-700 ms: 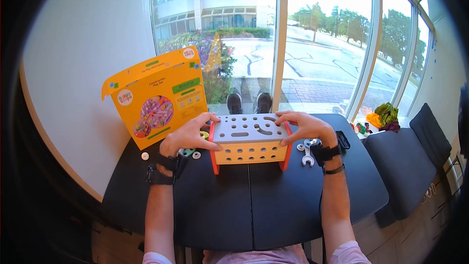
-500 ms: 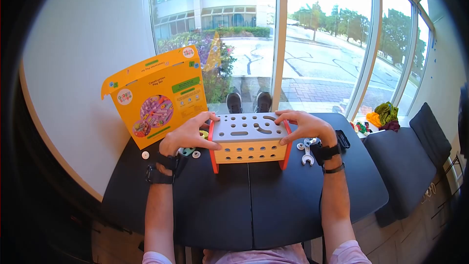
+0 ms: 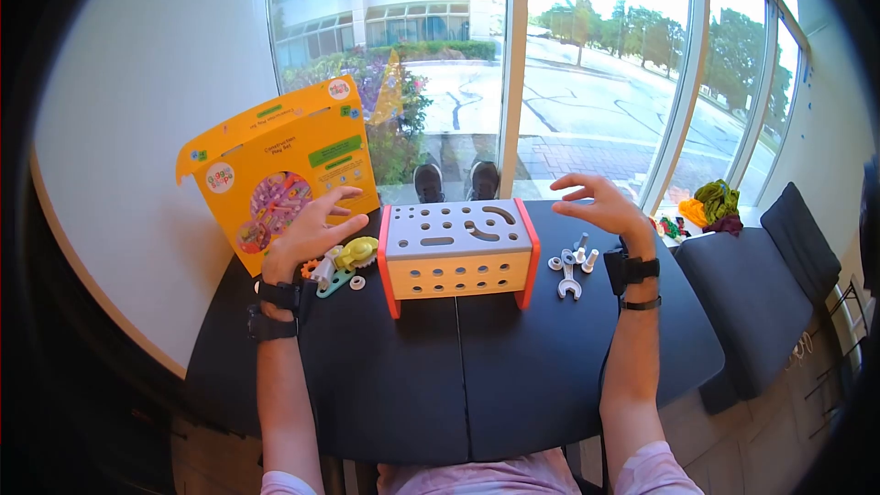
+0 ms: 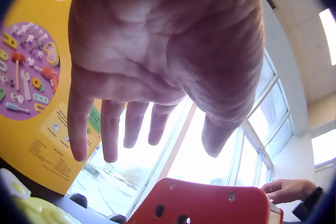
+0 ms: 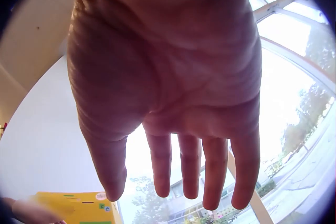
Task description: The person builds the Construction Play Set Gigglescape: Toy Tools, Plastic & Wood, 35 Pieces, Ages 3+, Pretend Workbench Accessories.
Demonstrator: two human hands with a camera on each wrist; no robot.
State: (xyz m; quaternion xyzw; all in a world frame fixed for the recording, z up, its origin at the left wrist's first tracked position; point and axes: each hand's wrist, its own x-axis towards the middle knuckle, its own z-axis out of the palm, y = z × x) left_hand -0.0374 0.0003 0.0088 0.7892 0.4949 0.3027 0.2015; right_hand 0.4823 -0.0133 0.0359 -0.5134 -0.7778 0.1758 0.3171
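A toy workbench [image 3: 431,261] with a grey holed top, wooden front and red end panels stands upright on the black table. My left hand [image 3: 307,231] is raised off its left end, over a cluster of toy parts, with fingers spread and nothing held. Its bare palm and straight fingers show in the left wrist view above the red end panel [image 4: 207,200]. Off the right end hovers my right hand [image 3: 607,209], also holding nothing. In the right wrist view its palm faces the camera, fingers extended. Below it lie a grey toy wrench [image 3: 569,277] and white bolts [image 3: 590,261].
A yellow play set box [image 3: 316,183] stands at the back left against the wall. Left of the workbench lie a yellow-green toy piece [image 3: 356,254], a teal strip [image 3: 335,283] and a white nut [image 3: 357,283]. A dark chair [image 3: 747,298] is at the right, by tall windows.
Both hands have let go of the workbench ends and moved outward, the left to the left and the right to the right. The head view has shifted slightly; the workbench stays on the table.
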